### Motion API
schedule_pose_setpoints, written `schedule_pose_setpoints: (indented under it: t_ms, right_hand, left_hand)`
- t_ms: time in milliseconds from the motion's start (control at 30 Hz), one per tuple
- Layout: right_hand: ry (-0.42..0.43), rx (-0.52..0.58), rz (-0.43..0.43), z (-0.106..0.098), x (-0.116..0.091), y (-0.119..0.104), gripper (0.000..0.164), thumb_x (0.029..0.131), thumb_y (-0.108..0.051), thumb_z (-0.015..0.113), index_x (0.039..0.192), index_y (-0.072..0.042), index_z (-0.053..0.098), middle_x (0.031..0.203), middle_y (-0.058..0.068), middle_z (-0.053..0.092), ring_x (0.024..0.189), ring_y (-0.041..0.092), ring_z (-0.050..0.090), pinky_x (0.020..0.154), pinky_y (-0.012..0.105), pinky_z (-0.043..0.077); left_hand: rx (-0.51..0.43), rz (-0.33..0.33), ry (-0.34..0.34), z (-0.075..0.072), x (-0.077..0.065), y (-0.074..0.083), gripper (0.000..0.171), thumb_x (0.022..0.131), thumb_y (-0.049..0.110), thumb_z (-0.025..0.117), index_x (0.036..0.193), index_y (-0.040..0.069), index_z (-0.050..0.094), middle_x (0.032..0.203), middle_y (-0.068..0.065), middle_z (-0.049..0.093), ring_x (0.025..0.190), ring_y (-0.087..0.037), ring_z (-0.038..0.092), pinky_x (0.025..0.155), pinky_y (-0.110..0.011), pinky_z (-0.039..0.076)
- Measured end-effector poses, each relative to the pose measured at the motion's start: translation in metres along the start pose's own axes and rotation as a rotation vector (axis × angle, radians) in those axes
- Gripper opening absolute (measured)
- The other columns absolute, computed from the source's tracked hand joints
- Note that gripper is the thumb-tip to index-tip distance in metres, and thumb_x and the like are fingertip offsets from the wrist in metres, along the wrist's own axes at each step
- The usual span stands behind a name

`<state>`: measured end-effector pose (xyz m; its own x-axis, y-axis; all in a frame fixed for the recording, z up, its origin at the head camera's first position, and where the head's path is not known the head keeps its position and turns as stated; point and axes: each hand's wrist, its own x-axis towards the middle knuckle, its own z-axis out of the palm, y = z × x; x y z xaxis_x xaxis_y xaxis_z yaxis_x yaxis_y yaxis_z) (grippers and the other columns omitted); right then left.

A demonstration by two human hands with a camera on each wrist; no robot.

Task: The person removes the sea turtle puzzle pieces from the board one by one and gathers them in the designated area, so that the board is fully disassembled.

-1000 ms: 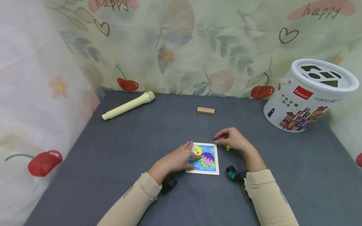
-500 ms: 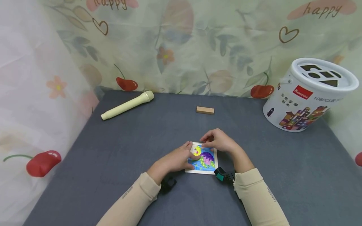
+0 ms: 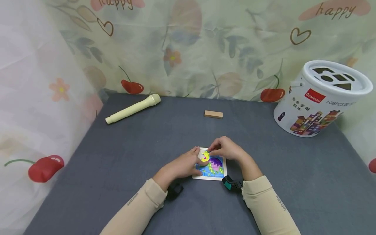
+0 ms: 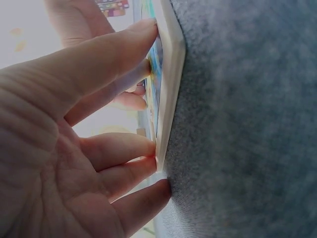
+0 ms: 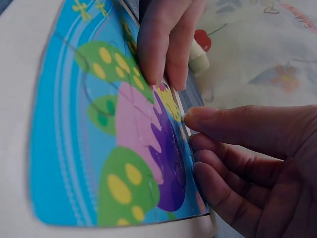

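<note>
A square jigsaw puzzle [image 3: 215, 169] in a pale frame lies on the dark table, showing a purple, pink and green picture on blue. My left hand [image 3: 183, 164] rests over its left side, fingers fairly straight; in the left wrist view the thumb [image 4: 138, 37] touches the face and other fingertips reach the frame's edge. At the far edge is my right hand [image 3: 227, 148], fingers bent. The right wrist view has its thumb [image 5: 203, 116] and index fingertip close together at the puzzle's top row. Whether a loose piece is between them is hidden.
A cream microphone-shaped stick [image 3: 133, 109] lies at the back left. Behind the puzzle is a small wooden block [image 3: 213, 114]. A large white bucket [image 3: 318, 104] with shape holes in its lid stands at the back right. Patterned cloth [image 3: 188, 49] hangs behind the table.
My right hand has moved left from beside the puzzle to over its top edge, then stayed near there. The small yellow piece seen beside it earlier is out of sight. My left hand has held still.
</note>
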<state>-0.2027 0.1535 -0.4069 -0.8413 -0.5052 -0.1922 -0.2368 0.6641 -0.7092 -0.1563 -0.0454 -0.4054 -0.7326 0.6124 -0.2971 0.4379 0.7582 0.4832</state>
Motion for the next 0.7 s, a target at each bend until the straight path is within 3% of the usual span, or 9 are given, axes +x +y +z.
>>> schedule_pose_setpoints:
  t_ms: [700]
  right_hand:
    - [-0.013,-0.058,-0.091,0.0025,0.0003,0.0028,0.017,0.087,-0.006,0.062,0.100,-0.001,0.073,0.092,0.009,0.066,0.084,0.016,0.059,0.071,0.026,0.047]
  left_hand:
    - [-0.011,-0.011,-0.008,0.0005,-0.0001,0.0012,0.046,0.085,0.028,0.068,0.129,0.022,0.057,0.154,-0.017,0.018,0.145,-0.029,0.012,0.114,-0.043,0.024]
